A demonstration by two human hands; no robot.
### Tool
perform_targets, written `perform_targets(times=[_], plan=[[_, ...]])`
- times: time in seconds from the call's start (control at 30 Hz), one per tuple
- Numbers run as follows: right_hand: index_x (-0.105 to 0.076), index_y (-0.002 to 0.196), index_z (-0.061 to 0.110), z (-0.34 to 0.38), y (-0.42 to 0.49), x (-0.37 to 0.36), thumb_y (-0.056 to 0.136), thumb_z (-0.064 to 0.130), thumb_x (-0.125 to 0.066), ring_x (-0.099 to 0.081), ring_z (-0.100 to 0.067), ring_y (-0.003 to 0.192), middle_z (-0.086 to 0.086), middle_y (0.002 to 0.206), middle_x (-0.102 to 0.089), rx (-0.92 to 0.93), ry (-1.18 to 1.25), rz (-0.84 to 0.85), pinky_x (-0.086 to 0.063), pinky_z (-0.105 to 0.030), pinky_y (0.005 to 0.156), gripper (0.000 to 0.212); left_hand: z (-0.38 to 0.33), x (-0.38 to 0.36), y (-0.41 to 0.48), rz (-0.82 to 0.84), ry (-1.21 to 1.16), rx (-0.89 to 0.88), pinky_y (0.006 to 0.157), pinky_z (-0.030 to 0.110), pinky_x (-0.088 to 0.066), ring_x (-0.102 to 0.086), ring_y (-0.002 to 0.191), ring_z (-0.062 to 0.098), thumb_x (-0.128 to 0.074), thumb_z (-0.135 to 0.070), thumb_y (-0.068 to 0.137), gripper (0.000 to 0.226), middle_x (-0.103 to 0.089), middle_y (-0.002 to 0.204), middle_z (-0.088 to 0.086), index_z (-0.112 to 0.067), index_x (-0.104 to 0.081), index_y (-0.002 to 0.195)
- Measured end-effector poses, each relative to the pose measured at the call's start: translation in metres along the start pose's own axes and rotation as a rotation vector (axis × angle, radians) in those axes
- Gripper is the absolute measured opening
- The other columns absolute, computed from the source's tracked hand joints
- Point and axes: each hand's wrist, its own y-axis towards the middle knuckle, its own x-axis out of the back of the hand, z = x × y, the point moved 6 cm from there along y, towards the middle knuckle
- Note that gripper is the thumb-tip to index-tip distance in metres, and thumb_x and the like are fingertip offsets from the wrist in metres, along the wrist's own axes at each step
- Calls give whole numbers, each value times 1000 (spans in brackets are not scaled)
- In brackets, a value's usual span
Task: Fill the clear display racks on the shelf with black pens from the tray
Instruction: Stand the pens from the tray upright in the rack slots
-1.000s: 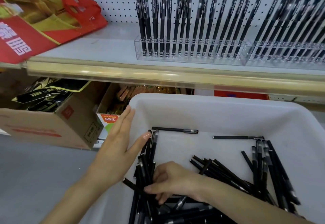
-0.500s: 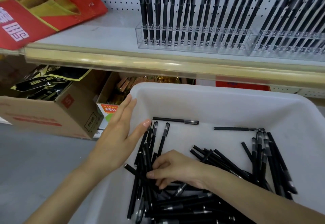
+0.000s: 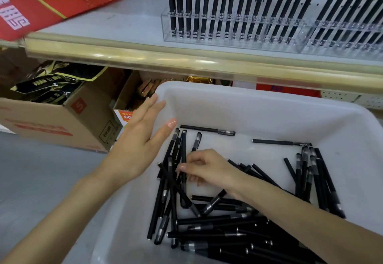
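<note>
Okay, my right hand [image 3: 207, 168] pinches a slim matte black pen [image 3: 183, 151] in the loose pile [image 3: 217, 228] inside the smooth white plastic tray [image 3: 248, 98]; left hand [image 3: 141, 145] flat, fingers straight, beside it over the rim. Clear racks [image 3: 228, 35] on shelf [image 3: 124, 25] above.

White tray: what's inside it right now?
Loose black pens, heaped near and right, two apart at the far end. The right hand pinches some; whatever lies beneath it and the forearm is hidden.

Pens [image 3: 217, 228] in tray [image 3: 259, 106] below racks [image 3: 232, 35]
</note>
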Motion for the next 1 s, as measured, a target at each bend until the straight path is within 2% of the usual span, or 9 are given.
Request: perform_targets(times=[0.07, 0.13, 0.2, 0.3, 0.5, 0.6, 0.77, 0.9, 1.0], plan=[[-63, 87, 3, 17, 0, 13, 94, 18, -59, -57, -3, 64, 10, 74, -65, 110, -26, -63, -48, -17, 60, 17, -10, 7, 4, -51, 9, -77, 117, 22, -9, -11, 141, -7, -36, -57, 93, 58, -27, 153, -16, -27, -41, 142], [-63, 89, 1, 37, -4, 24, 96, 14, -54, -59, 0, 66, 11, 77, -65, 225, -40, -103, -50, -16, 62, 17, -24, 14, 8, -89, -2, -168, 115, 15, -13, -22, 134, -12, -38, -56, 93, 50, -41, 137, -22, -29, -50, 133], [-63, 95, 1, 53, -9, 33, 98, 12, -50, -62, -2, 67, 13, 78, -67, 290, -36, -99, -53, -18, 64, 17, -38, 19, 16, -80, -37, -210, 101, 3, -28, -43, 117, -14, -40, -56, 92, 45, -56, 118, -22, -30, -57, 125], [-61, 98, 8, 73, -19, 43, 100, 14, -44, -60, -6, 55, 20, 67, -66, 318, -81, -70, -52, -21, 54, 19, -53, 22, 32, -83, -20, -256, 78, 8, -41, -58, 88, 3, -46, -45, 89, 36, -63, 87, -12, -26, -68, 111], [-70, 98, 15, 98, -29, 87, 99, 21, -47, -41, -5, 45, 10, 46, -43, 375, -187, -228, -35, -18, 45, 24, -65, 15, 57, -78, -62, -265, 59, 13, -41, -53, 67, 8, -58, -35, 89, 14, -55, 72, -8, -29, -68, 96], [-73, 96, 10, 107, -33, 103, 94, 17, -56, -43, -5, 43, 13, 47, -48, 365, -172, -232, -36, -20, 45, 18, -64, 10, 69, 0, -355, -158, 51, 16, -43, -50, 49, 7, -63, -20, 89, 10, -60, 64, -8, -21, -72, 84], [-72, 90, 2, 136, -46, 156, 72, 5, -70, -65, -10, 63, -5, 71, -68, 396, 138, -305, -53, -16, 60, 19, -66, 13, 85, -22, -696, -36, 49, 12, -42, -44, 42, 7, -65, -18, 84, 18, -53, 49, -6, -12, -64, 67], [-69, 93, -4, 162, -49, 187, 68, 3, -66, -69, -10, 73, -7, 85, -71, 487, 478, -361, -54, -13, 64, 25, -76, 8, 97, 27, -828, -30, 53, 18, -49, -50, 45, 9, -65, -29, 72, 27, -64, 60, 3, -4, -70, 81], [-63, 94, -7, 187, -47, 191, 74, 8, -64, -69, -8, 77, -8, 95, -71, 565, 516, -358, -53, -12, 67, 24, -88, 0, 107, 77, -838, -44, 57, 19, -52, -58, 50, 10, -63, -26, 78, 26, -67, 63, 5, -2, -71, 85]])
